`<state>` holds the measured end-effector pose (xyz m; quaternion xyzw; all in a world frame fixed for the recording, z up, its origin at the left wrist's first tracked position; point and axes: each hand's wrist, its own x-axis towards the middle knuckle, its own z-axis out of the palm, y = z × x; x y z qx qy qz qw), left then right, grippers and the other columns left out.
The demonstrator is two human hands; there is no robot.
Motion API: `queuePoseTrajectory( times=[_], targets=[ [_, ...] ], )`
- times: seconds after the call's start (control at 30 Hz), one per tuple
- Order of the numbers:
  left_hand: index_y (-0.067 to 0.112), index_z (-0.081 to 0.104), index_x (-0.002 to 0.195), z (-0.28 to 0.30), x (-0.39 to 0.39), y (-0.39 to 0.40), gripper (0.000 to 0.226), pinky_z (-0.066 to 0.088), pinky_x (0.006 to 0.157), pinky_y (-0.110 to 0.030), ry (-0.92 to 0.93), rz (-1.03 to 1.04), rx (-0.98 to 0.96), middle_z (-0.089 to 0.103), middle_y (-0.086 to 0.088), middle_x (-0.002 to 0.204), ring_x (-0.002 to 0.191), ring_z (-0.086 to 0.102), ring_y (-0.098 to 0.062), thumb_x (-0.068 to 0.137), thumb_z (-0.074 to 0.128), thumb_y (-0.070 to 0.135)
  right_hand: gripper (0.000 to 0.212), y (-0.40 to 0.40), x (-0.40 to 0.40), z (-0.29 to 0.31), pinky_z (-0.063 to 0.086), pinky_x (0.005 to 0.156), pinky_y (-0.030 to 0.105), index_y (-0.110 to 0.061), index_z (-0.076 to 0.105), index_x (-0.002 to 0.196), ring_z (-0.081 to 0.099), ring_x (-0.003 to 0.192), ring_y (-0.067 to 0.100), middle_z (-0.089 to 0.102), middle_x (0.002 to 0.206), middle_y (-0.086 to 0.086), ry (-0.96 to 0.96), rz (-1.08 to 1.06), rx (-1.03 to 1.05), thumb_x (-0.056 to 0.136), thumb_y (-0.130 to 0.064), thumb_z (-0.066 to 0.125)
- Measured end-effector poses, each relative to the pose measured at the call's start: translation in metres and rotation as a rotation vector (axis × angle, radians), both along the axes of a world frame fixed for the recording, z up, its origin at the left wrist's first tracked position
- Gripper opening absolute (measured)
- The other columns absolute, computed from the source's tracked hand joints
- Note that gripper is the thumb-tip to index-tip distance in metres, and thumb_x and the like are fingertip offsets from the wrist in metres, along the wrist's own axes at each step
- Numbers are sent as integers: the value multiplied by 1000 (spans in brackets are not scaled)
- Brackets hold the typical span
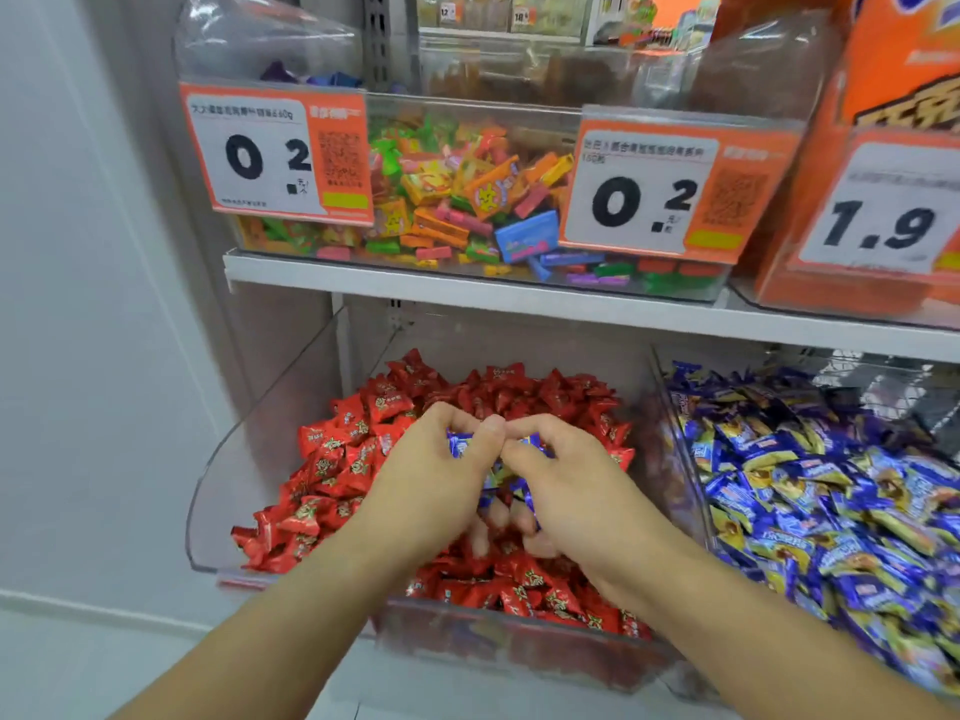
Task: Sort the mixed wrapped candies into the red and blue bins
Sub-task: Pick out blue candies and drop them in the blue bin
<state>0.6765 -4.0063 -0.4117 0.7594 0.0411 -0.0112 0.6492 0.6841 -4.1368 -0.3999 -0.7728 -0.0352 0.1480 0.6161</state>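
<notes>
Left hand [436, 475] and right hand [561, 480] curl round blue candies [460, 443] over red bin [208, 491].

There is only one view, from a wide-angle camera worn on the person's head. It faces forward and down at the shelf [467, 293] from close by. The clear bin of red candies [208, 491] lies near the middle, the bin of blue candies [675, 407] at the right edge.
</notes>
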Motion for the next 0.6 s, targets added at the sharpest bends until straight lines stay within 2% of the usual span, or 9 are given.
queuePoseTrajectory(
  times=[0.1,0.17,0.27,0.33,0.43,0.5,0.53,0.57,0.6],
  targets=[
    [9,55,91,7,-3,-19,32,33,38,-20,-47,-30,170,66,-7,58,37,53,-22,100,49,39,18,-49,-10,15,32,49,29,-24,68,93,39,44,14,46,43,-10,-202,-85,-66,99,-27,51],
    [12,51,79,17,-2,-37,38,33,39,-19,-88,-50,282,64,-11,55,36,54,-19,100,45,44,24,-88,-10,26,29,52,27,-21,67,85,35,42,13,40,41,-10,-370,-212,-123,93,-39,53],
    [14,43,69,27,11,-78,46,39,49,-28,-214,-73,378,51,3,45,38,47,-12,101,40,47,40,-136,-2,31,37,55,29,-21,65,85,41,44,13,48,46,-11,-551,-338,-306,95,-55,48],
    [17,46,71,34,24,-111,43,41,59,-34,-306,-81,425,51,6,52,51,50,-13,99,42,49,37,-160,8,28,34,56,30,-22,63,90,48,52,15,56,54,-13,-583,-367,-384,98,-53,45],
    [22,46,81,42,42,-157,30,34,66,-33,-400,-121,545,61,2,74,78,59,-21,99,47,46,34,-188,25,24,22,61,38,-19,50,78,48,70,26,53,74,3,-670,-431,-533,102,-42,42],
    [17,45,94,40,50,-181,28,31,69,-33,-417,-230,656,61,-7,91,93,59,-29,99,48,45,35,-206,34,19,21,67,36,-17,45,77,48,84,33,49,82,9,-659,-448,-634,102,-41,41],
    [14,45,108,36,54,-189,35,36,78,-35,-403,-291,778,59,-12,104,106,56,-34,99,46,48,37,-212,36,15,28,75,38,-16,51,86,49,96,36,53,91,12,-617,-437,-716,102,-47,38],
    [15,41,127,29,58,-193,48,37,95,-41,-383,-332,936,54,-17,122,122,47,-38,98,44,52,47,-217,37,9,33,89,42,-16,58,104,48,109,38,56,106,16,-583,-399,-815,100,-55,32],
    [18,32,141,23,59,-194,60,26,111,-50,-370,-343,1062,44,-17,139,136,33,-38,96,42,56,60,-219,37,3,30,103,47,-22,57,123,43,121,37,54,124,13,-574,-324,-896,96,-64,23]
  ],
)
